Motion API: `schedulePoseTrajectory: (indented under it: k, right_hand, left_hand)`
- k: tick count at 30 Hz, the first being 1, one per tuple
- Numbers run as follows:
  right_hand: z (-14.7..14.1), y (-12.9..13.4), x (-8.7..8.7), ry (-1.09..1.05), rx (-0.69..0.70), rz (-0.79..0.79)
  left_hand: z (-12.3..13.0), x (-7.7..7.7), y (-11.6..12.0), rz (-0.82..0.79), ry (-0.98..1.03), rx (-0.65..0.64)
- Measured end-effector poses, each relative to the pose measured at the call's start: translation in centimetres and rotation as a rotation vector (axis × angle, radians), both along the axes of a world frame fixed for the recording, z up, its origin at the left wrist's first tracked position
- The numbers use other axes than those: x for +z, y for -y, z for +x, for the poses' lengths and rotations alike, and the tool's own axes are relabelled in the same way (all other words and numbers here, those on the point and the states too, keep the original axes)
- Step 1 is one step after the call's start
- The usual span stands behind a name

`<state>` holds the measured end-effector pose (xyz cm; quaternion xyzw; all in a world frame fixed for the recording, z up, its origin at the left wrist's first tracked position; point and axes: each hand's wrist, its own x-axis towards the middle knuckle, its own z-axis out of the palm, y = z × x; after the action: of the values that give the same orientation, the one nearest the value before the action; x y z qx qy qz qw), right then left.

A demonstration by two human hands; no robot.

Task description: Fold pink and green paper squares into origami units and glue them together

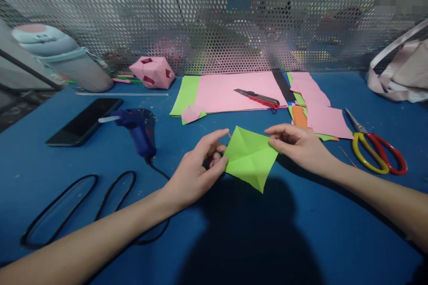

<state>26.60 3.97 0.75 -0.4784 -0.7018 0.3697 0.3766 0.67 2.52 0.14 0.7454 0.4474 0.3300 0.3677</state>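
Observation:
A square of light green paper (250,156), creased across its middle, is held between my two hands above the blue table (207,249). My left hand (203,162) pinches its left corner between thumb and curled fingers. At the opposite corner my right hand (294,144) grips the sheet between thumb and fingers. One corner of the paper points toward me, another away. Beyond my hands lie pink sheets (220,93) stacked over green ones, with a red utility knife (259,98) on top.
On the left are a blue glue gun (138,131) with its looped black cord (96,182), a phone (85,122), a bottle (67,60) and a pink folded-paper shape (154,72). Scissors (374,147) and paper pieces (329,121) lie right. A perforated metal panel (200,18) bounds the back.

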Motion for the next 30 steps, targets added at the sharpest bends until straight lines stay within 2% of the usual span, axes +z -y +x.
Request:
schedulePoseTrajectory:
  k: [4, 8, 16, 22, 27, 30]
  right_hand:
    - [-0.4, 0.5, 0.3, -0.126, 0.012, -0.068]
    - [-0.6, 0.4, 0.3, -0.21, 0.018, -0.154]
    - [-0.9, 0.2, -0.5, -0.304, 0.068, -0.25]
    - [-0.8, 0.4, -0.6, -0.128, 0.129, -0.127]
    - [-0.6, 0.6, -0.6, 0.097, 0.125, -0.004]
    - [-0.7, 0.7, -0.5, 0.15, 0.148, 0.033]
  left_hand:
    - [-0.1, -0.3, 0.2, -0.067, 0.096, -0.059]
    - [-0.2, -0.6, 0.2, -0.104, 0.035, -0.089]
    - [0.2, 0.4, 0.3, -0.088, -0.06, -0.002]
    - [0.5, 0.8, 0.3, -0.12, -0.084, 0.021]
    - [0.5, 1.0, 0.2, -0.148, -0.099, 0.01]
    - [0.5, 1.1, 0.2, -0.142, -0.118, 0.015]
